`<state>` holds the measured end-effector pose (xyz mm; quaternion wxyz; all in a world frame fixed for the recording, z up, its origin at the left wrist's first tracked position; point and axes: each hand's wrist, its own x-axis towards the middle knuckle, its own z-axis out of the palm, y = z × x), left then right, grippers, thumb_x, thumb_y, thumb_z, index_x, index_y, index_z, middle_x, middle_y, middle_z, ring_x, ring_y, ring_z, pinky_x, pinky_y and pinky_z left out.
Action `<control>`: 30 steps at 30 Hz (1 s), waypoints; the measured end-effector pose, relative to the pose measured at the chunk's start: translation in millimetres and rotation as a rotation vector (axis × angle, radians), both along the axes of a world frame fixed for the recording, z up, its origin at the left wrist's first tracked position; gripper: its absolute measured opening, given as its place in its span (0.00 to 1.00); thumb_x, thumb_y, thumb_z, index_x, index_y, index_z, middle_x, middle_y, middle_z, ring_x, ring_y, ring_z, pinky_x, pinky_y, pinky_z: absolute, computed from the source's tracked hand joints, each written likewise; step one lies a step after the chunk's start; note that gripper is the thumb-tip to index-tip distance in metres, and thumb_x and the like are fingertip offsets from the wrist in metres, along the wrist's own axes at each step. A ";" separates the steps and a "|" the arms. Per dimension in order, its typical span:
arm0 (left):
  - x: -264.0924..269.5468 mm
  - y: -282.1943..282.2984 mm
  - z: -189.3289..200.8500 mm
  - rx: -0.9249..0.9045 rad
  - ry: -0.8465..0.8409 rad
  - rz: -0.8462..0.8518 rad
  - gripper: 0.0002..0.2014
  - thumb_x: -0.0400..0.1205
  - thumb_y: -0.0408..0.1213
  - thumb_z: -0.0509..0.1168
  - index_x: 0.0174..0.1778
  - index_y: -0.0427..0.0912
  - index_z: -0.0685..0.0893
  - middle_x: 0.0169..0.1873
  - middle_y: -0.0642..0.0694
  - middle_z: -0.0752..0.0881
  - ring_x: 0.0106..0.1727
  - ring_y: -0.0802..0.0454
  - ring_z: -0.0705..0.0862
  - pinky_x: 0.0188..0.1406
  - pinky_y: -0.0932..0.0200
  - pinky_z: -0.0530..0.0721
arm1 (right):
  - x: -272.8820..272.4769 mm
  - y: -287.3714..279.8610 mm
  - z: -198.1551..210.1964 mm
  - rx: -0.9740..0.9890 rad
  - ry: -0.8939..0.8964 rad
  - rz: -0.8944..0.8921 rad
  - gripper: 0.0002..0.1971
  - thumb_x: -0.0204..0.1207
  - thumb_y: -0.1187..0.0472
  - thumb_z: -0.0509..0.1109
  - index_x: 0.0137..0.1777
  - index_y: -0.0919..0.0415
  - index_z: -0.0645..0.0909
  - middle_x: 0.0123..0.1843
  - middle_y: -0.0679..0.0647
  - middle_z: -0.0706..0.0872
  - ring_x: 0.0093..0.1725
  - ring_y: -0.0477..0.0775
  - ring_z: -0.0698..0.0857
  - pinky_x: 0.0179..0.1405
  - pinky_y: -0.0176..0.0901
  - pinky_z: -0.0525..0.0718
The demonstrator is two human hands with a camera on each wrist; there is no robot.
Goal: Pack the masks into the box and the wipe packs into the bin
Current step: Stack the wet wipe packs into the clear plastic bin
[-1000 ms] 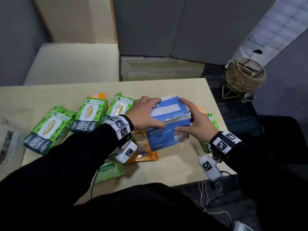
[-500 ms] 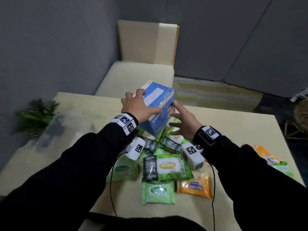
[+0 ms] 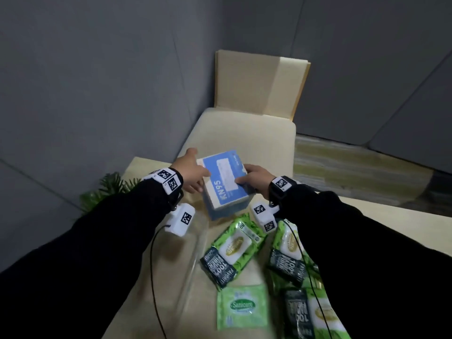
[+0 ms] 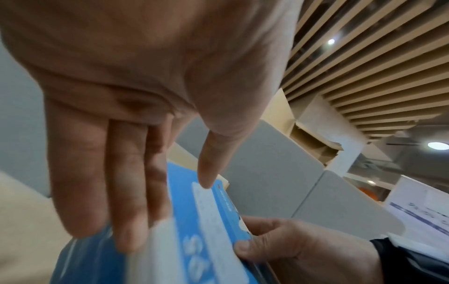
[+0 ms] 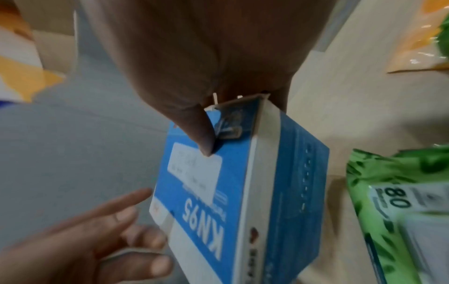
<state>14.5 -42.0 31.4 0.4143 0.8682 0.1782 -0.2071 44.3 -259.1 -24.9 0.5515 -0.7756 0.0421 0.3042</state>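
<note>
Beige table (image 3: 168,277) far corner, green wipe packs (image 3: 232,253) near side. Blue mask box (image 3: 223,183) tilted above the corner, right hand (image 3: 254,177) gripping its end, thumb on top. Left hand (image 3: 193,172) flat-fingered against its left side.

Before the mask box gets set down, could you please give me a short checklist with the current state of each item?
1. Right hand grips the mask box, thumb on top: ok.
2. Left hand supports the box: not ok, fingers straight beside it, no grip.
3. Box closed: cannot tell; its end flap looks loose in the right wrist view.
4. Clear bin on the table below the box: ok.
5. Wipe packs lie outside the bin: ok, still to pack.
6. Wrist cables clear of the packs: not ok.
</note>
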 end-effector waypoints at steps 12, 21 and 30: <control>26.3 81.0 -60.4 0.298 0.086 -0.111 0.32 0.71 0.40 0.82 0.72 0.47 0.82 0.67 0.44 0.86 0.64 0.43 0.86 0.59 0.54 0.84 | -6.6 37.4 -51.3 -0.423 -0.166 -0.083 0.37 0.73 0.35 0.77 0.78 0.46 0.71 0.71 0.60 0.75 0.62 0.66 0.86 0.58 0.55 0.87; 17.5 79.8 -61.3 0.331 0.125 -0.127 0.10 0.70 0.34 0.80 0.42 0.32 0.93 0.37 0.39 0.94 0.44 0.42 0.94 0.43 0.51 0.92 | -13.8 51.5 -69.7 0.065 0.053 -0.341 0.30 0.75 0.70 0.80 0.75 0.58 0.76 0.53 0.65 0.85 0.43 0.63 0.89 0.49 0.69 0.93; 1.0 91.5 -65.5 0.331 0.110 -0.041 0.10 0.71 0.39 0.81 0.44 0.39 0.91 0.37 0.41 0.93 0.38 0.43 0.94 0.45 0.47 0.94 | -9.0 60.8 -74.0 0.152 0.004 -0.313 0.31 0.77 0.68 0.79 0.80 0.53 0.78 0.64 0.64 0.86 0.57 0.65 0.90 0.45 0.62 0.94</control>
